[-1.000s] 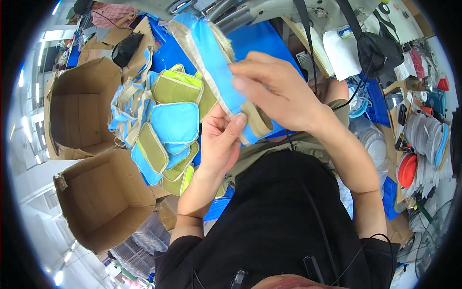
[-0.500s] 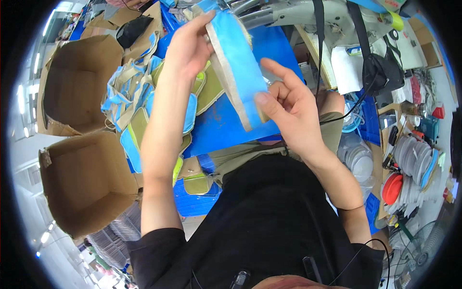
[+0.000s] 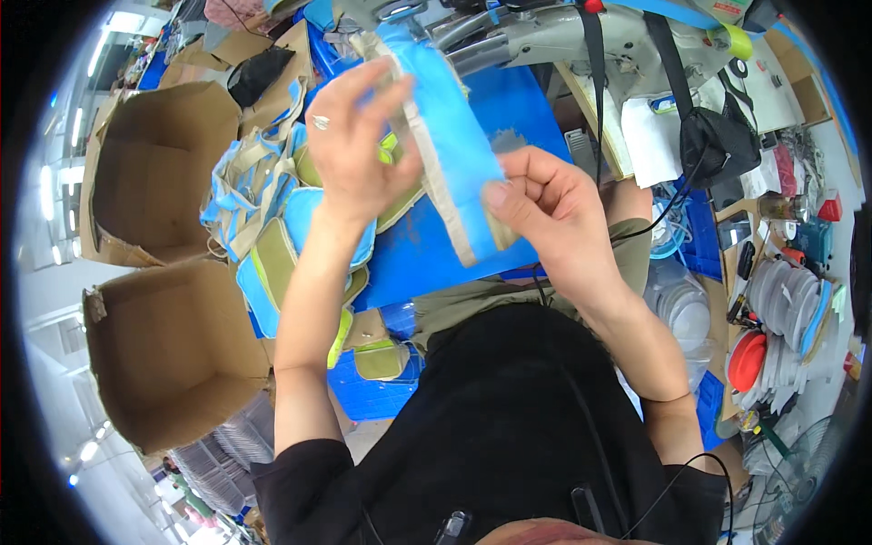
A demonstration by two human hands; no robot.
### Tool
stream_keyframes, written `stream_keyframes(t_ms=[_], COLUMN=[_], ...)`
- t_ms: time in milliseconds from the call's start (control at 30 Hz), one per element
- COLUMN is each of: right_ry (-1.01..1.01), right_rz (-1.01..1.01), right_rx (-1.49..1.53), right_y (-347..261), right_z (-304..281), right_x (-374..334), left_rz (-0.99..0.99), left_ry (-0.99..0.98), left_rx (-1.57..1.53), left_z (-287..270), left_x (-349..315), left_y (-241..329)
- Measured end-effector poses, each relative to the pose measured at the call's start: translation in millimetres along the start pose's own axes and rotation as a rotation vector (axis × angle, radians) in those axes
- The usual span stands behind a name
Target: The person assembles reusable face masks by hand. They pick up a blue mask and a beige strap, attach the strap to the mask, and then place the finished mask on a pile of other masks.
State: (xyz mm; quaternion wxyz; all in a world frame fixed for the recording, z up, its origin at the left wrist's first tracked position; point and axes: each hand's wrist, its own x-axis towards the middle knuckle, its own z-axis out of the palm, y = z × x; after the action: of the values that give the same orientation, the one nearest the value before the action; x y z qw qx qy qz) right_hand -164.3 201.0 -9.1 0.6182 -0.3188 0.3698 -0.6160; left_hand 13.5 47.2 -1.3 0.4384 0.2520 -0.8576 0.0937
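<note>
A light blue fabric piece with a beige edge binding [image 3: 459,136] hangs at a slant over the blue work surface [image 3: 409,254]. My right hand [image 3: 556,202] pinches its near right side between thumb and bent fingers. Beside its left edge is my left hand [image 3: 356,141], with a ring on one finger. Its fingers look spread and are blurred; any contact with the binding is unclear. The piece's far end reaches the grey sewing machine [image 3: 545,41]. Left of it lie olive and blue sewn pieces with lime trim [image 3: 272,263], partly behind my left arm.
Two open cardboard boxes [image 3: 173,350] stand at the left. A tangle of blue and beige strips [image 3: 250,191] lies near them. A black pouch [image 3: 719,141] hangs at the right on a strap. Rolls of grey tape [image 3: 783,295] and a red roll [image 3: 747,361] are stacked farther right.
My left hand has come off the far edge of the fabric, moving nearer with its fingers spreading. My right index finger, earlier stretched out, has curled in toward the fabric.
</note>
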Motion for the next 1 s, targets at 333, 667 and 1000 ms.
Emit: stream_keyframes(t_ms=[333,667,1000], right_ry=[-0.186,0.2,0.18], right_rz=[-0.119,-0.516,-0.403], right_rx=[-0.147,-0.357,-0.308], right_y=[-8,31,40], right_z=[7,-15,-13], right_x=[16,97,103], left_rz=[0.052,-0.165,0.2], left_ry=[0.05,0.072,0.007], left_rx=[-0.167,-0.297,-0.165], left_z=[8,6,22], left_x=[11,7,11], left_y=[-5,6,10])
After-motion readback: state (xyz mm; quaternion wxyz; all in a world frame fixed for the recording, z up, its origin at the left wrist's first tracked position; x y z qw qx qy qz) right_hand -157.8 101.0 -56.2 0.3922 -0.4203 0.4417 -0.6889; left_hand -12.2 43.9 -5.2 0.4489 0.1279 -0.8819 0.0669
